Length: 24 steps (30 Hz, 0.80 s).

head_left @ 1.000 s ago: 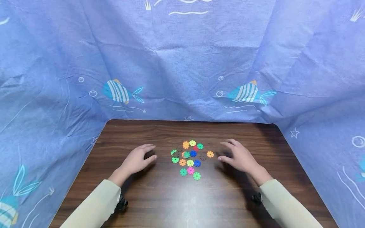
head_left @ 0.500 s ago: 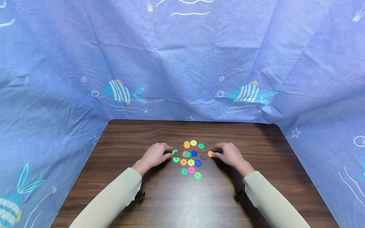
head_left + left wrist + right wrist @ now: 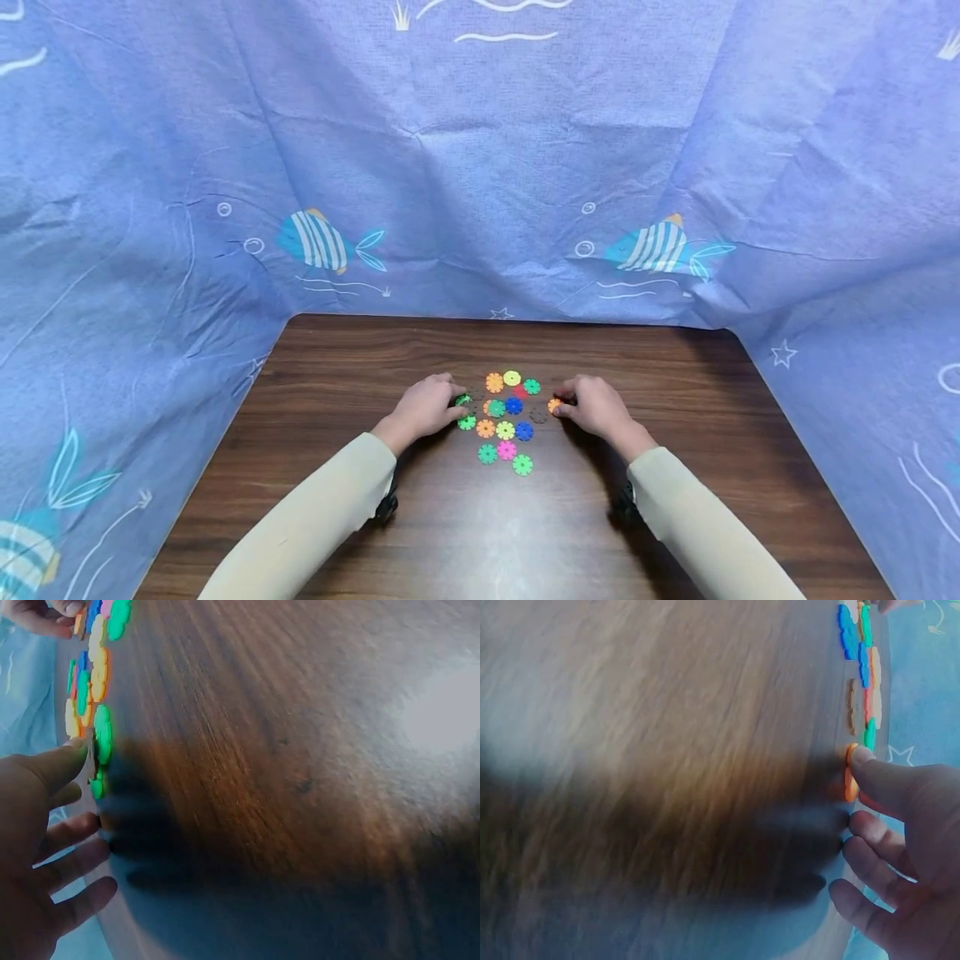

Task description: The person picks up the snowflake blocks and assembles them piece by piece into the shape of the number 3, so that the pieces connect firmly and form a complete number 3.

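Observation:
Notched plastic discs in several colours lie in a loose cluster mid-table. My right hand is at the right end of the cluster, thumb and index finger pinching the edges of an orange notched disc. On the opposite side, my left hand has its thumb and index finger around a dark brown notched disc, which overlaps a green disc. Another green disc lies just in front of the left thumb. The other fingers of both hands spread loosely near the table.
Between the hands lie a blue disc, a yellow disc, a pink disc and several more, some overlapping. The wooden table reflects a bright light at the front. A blue fish-print cloth hangs behind and beside it.
Both hands have moved inward to the cluster from either side. The right thumb and finger have closed on the orange disc, the left ones on the brown disc. The discs stay in place.

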Available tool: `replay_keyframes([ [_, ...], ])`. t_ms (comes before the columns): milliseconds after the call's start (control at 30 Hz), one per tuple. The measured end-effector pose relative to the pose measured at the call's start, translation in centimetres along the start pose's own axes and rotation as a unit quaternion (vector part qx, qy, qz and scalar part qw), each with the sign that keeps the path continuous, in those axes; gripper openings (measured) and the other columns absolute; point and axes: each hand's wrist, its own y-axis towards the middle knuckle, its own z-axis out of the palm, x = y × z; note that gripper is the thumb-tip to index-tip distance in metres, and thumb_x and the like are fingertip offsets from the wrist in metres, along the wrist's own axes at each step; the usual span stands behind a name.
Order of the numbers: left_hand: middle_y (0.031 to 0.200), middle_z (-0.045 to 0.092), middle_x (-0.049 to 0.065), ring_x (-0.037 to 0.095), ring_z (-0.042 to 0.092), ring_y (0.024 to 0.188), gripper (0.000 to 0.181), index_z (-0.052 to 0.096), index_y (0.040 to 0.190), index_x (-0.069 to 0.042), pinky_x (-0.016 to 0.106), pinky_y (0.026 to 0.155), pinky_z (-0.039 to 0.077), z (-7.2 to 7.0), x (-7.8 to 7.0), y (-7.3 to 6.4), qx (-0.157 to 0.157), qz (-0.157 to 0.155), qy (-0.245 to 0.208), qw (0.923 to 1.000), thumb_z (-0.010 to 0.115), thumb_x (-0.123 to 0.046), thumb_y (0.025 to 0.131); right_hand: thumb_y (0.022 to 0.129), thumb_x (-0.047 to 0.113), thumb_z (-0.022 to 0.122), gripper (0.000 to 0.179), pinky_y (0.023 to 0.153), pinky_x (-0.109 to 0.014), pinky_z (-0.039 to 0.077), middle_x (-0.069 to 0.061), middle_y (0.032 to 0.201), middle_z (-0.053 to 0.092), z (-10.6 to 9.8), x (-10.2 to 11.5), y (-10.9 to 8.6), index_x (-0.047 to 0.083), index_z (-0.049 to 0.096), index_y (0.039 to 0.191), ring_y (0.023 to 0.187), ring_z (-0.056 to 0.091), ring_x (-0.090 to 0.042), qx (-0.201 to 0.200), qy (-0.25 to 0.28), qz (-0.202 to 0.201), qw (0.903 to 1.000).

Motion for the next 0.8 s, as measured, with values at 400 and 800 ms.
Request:
replay_keyframes([
  [400,0.113,0.065,0.001,0.021,0.063,0.103,0.028,0.076,0.121,-0.020,0.041,0.086,0.056,0.95,0.00,0.43,-0.041,-0.004,-0.011,0.9991,0.075,-0.031,0.096,0.085,0.024,0.085,0.018,0.077,-0.044,0.055,0.001,0.088,0.068,0.41,0.01,-0.05,0.015,0.071,0.092,0.082,0.064,-0.017,-0.016,0.021,-0.001,0.9997],
  [800,0.112,0.075,0.001,0.023,0.070,0.108,0.014,0.077,0.110,-0.017,0.044,0.093,0.057,0.76,-0.70,-0.06,-0.102,0.004,-0.086,0.9911,0.073,-0.014,0.097,0.093,0.013,0.076,0.016,0.082,-0.045,0.059,-0.003,0.097,0.077,-0.33,0.83,-0.21,0.013,0.072,0.108,0.090,0.072,-0.021,-0.046,0.077,-0.036,0.9953],
])
